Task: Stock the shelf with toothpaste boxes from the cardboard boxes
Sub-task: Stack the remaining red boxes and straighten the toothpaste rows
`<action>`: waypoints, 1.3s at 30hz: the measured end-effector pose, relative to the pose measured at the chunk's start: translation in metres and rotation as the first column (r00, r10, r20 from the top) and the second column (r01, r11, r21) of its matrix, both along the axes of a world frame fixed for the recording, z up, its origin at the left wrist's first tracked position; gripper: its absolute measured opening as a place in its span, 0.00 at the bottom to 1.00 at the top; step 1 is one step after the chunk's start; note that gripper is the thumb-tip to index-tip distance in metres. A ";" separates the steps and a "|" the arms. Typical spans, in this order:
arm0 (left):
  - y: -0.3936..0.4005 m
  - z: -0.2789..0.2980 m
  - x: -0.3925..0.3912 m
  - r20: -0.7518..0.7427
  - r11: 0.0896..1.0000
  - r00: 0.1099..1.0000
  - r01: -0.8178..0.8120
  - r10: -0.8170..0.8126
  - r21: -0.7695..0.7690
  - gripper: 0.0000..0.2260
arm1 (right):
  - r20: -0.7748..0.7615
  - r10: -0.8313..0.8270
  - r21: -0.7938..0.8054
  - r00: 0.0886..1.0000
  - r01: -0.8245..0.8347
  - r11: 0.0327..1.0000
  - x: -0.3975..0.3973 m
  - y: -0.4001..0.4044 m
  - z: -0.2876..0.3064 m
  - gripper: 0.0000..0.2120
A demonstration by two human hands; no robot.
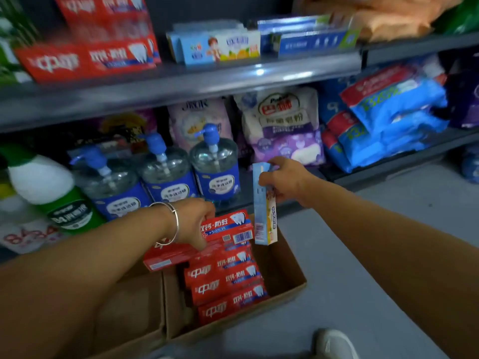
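My left hand (pixel 194 221), with a silver bangle on the wrist, grips a red toothpaste box (pixel 228 225) above the open cardboard box (pixel 290 270) on the floor. Several more red toothpaste boxes (pixel 228 283) lie stacked inside it. My right hand (pixel 285 181) holds a light blue toothpaste box (pixel 264 213) upright by its upper end, just right of the red one. On the upper shelf (pixel 181 84) stand red toothpaste boxes (pixel 85 58) at the left and light blue ones (pixel 220 46) in the middle.
A second cardboard box (pixel 129 307) sits left of the first. Clear pump bottles (pixel 215 164), a green and white bottle (pixel 51 193) and soft packs (pixel 285 125) fill the lower shelf. Blue packs (pixel 388 117) lie at the right. A white shoe (pixel 334 343) stands on the grey floor.
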State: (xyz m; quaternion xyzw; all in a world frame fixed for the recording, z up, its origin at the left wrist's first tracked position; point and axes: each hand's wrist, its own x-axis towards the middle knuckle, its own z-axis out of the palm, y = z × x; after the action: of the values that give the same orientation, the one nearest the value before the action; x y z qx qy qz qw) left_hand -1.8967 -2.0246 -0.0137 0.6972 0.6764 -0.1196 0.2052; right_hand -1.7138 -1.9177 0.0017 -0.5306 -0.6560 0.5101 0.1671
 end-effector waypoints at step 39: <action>0.075 0.262 -0.091 -0.133 0.939 0.981 -0.092 0.142 0.330 0.20 | 0.255 0.337 0.656 0.906 -0.418 0.628 -0.091 0.099 0.202 0.23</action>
State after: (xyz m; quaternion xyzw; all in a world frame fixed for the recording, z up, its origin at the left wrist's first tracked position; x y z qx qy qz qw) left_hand -1.9875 -1.9492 0.2485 0.6684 0.7410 -0.0488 0.0420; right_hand -1.8053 -1.8191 0.2037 -0.3050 -0.9033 0.2186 0.2080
